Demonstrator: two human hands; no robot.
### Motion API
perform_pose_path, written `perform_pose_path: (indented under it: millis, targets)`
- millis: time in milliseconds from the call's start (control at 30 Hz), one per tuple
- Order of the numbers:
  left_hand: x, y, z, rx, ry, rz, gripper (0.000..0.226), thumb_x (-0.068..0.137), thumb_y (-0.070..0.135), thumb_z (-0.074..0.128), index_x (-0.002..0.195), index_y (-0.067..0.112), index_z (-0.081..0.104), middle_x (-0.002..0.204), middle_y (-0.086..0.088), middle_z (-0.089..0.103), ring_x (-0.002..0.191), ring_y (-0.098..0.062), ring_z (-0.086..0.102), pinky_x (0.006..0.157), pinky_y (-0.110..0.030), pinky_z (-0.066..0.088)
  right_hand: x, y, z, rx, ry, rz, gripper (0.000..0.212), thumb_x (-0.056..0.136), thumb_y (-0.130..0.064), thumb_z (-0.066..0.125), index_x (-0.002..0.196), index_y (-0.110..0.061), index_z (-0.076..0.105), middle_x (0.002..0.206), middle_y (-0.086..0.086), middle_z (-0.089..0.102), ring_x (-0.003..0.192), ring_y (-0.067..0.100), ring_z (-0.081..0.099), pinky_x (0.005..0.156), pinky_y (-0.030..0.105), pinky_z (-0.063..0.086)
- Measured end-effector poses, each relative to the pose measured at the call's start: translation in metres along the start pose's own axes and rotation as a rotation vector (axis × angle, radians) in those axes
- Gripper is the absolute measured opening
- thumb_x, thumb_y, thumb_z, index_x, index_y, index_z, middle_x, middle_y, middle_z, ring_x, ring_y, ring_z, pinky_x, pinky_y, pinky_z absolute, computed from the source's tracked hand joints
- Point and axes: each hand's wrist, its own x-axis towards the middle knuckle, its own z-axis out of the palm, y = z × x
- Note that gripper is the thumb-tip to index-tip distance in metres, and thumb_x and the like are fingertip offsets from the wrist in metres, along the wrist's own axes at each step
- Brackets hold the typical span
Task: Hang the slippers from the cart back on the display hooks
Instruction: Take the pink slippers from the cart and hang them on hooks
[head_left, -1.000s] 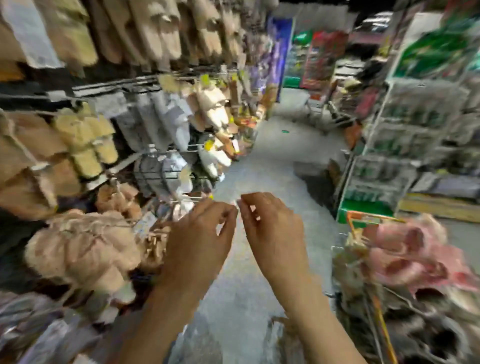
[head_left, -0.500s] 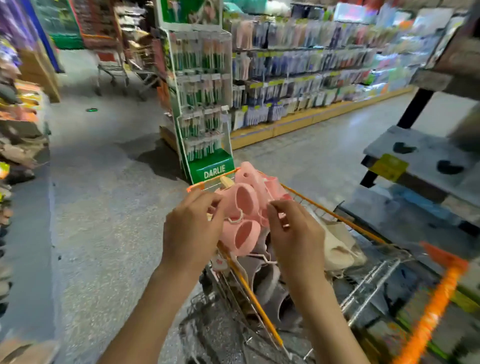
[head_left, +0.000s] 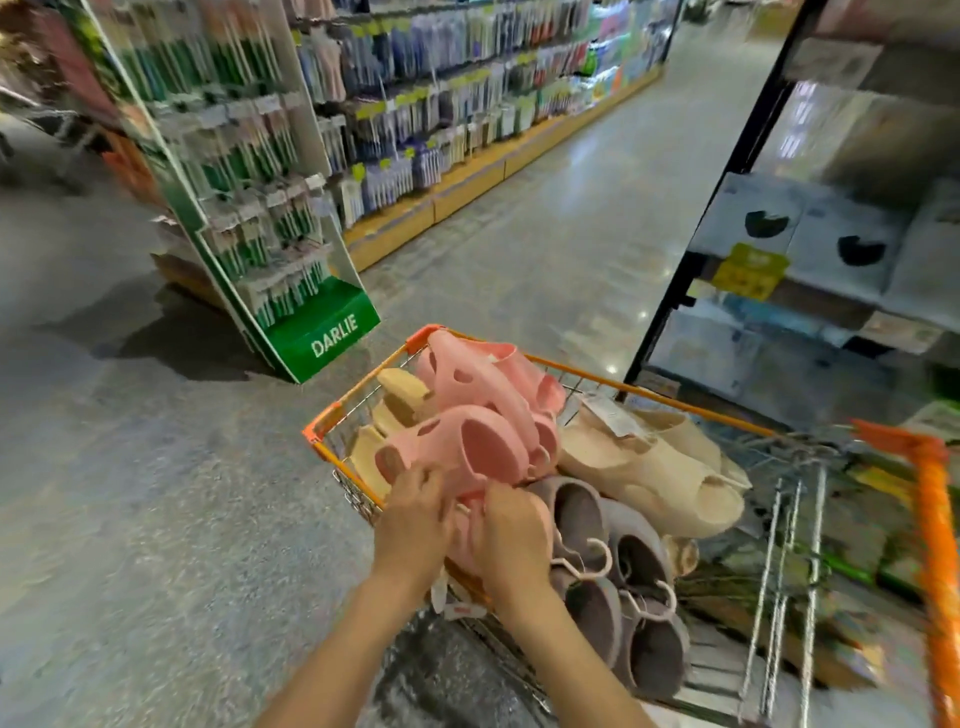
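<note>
Reaching into the cart (head_left: 358, 402) from its near left edge, both hands meet at the lower end of a pair of pink slippers (head_left: 467, 447). The left hand (head_left: 415, 512) has its fingers curled onto the near edge of the pink pair, and the right hand (head_left: 511, 535) is curled just beside it, fingertips pinching at the same spot where the pair's hanger would be; that hanger is hidden under the fingers, so exactly what each hand grips there cannot be told. The two hands touch or nearly touch each other.

The pink slippers lie on top of the heap at the cart's far left corner, tilted, resting partly on yellow slippers (head_left: 395, 405) that sit against the left edge. Cream slippers (head_left: 644, 462) with a paper tag lie toward the far right side of the basket. Grey slippers (head_left: 623, 587) fill the near middle, just right of the right hand, with white plastic hangers (head_left: 587, 564) hooked through them.

The cart's rim is orange over wire mesh, and its orange handle (head_left: 930, 519) runs along the right. On the floor (head_left: 156, 493) beyond the cart's left edge stands a green display stand (head_left: 322, 332) marked DARLIE. Long shelves (head_left: 467, 104) of packaged goods run behind it, and a dark-framed shelf unit (head_left: 810, 249) stands just past the cart's far right corner.
</note>
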Motion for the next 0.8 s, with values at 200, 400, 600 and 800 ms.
perform_pose_path:
  millis: [200, 400, 600, 800]
  targets:
    - [0.008, -0.008, 0.017, 0.118, -0.057, 0.16, 0.056, 0.066, 0.017, 0.072, 0.118, 0.022, 0.053, 0.124, -0.012, 0.058, 0.116, -0.028, 0.043, 0.087, -0.048, 0.052, 0.011, -0.008, 0.0, -0.131, -0.041, 0.193, 0.031, 0.067, -0.012, 0.076, 0.092, -0.007, 0.059, 0.083, 0.009, 0.066, 0.057, 0.019, 0.064, 0.04, 0.027, 0.042]
    - [0.015, -0.009, 0.037, 0.246, -0.143, 0.242, 0.082, 0.054, 0.016, 0.085, 0.126, 0.024, 0.048, 0.145, -0.011, 0.031, 0.133, -0.032, 0.025, 0.097, -0.059, 0.036, 0.016, 0.002, -0.004, -0.212, -0.098, 0.282, 0.04, 0.098, -0.017, 0.034, 0.136, -0.009, 0.026, 0.133, 0.011, 0.04, 0.094, 0.026, 0.063, 0.072, 0.034, 0.05]
    - [0.016, -0.008, 0.047, 0.239, -0.137, 0.213, 0.054, 0.066, 0.026, 0.08, 0.117, 0.027, 0.062, 0.15, -0.008, 0.024, 0.136, -0.036, 0.021, 0.104, -0.061, 0.027, 0.015, 0.021, -0.016, -0.038, -0.029, 0.23, 0.039, 0.097, -0.008, 0.035, 0.135, -0.01, 0.036, 0.131, 0.011, 0.048, 0.1, 0.032, 0.059, 0.079, 0.04, 0.048]
    - [0.03, 0.016, 0.039, 0.148, -0.003, 0.374, 0.043, 0.071, 0.022, 0.076, 0.11, 0.022, 0.059, 0.132, -0.013, 0.053, 0.131, -0.031, 0.031, 0.101, -0.063, 0.032, 0.023, 0.02, -0.046, 0.121, 0.31, 0.031, 0.038, 0.066, 0.008, 0.071, 0.1, -0.006, 0.06, 0.09, 0.011, 0.068, 0.067, 0.021, 0.066, 0.058, 0.021, 0.048]
